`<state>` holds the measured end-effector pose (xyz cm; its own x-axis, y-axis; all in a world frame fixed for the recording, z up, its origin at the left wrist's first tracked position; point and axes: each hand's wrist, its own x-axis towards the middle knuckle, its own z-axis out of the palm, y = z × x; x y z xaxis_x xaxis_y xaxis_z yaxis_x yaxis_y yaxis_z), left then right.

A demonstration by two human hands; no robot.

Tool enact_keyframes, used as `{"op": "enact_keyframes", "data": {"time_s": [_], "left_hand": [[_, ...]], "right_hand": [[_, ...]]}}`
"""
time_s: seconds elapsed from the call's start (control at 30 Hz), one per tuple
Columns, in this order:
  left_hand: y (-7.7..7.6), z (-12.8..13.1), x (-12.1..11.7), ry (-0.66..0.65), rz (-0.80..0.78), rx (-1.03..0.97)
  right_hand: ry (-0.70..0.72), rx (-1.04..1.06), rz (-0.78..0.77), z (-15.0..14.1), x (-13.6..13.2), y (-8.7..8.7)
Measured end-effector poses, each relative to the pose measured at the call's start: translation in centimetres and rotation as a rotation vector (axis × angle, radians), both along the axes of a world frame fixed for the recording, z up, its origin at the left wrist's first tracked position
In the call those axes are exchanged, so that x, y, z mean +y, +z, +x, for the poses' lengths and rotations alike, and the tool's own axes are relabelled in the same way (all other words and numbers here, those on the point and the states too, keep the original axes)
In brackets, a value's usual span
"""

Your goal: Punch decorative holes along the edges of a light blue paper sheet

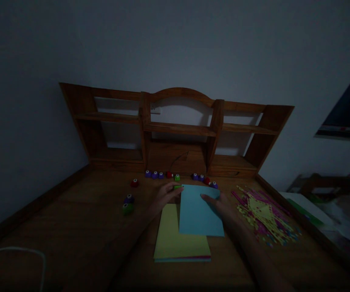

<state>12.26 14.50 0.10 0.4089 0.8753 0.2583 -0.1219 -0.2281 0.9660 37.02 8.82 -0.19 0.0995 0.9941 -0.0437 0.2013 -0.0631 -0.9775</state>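
My right hand (220,205) grips the right side of a light blue sheet of paper (201,213), its thumb lying on top. My left hand (164,196) is closed at the sheet's upper left corner, pinching a small green craft punch (178,187) that touches or nearly touches the paper's edge. Most of that punch is hidden by the fingers. Under the blue sheet, partly covered, lies a stack of coloured paper (178,239) with yellow on top and pink and blue edges below.
Several small punches, purple (154,174), red (135,183) and green (128,208), stand at the back and left of the wooden desk. A heap of yellow and pink strips (264,215) lies right. A wooden shelf (181,129) rises behind; a white cable (20,248) is front left.
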Motion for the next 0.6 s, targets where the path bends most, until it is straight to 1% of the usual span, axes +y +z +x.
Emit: {"op": "enact_keyframes", "data": {"time_s": [0.13, 0.33, 0.6], "left_hand": [[0.03, 0.02, 0.16, -0.007, -0.072, -0.082], [-0.25, -0.08, 0.17, 0.065, -0.067, -0.145], [0.14, -0.27, 0.03, 0.06, -0.123, -0.168]], "right_hand": [[0.001, 0.023, -0.015, 0.03, -0.01, 0.14], [-0.018, 0.024, 0.002, 0.18, 0.07, -0.01], [-0.059, 0.045, -0.022, 0.08, -0.06, 0.29]]}}
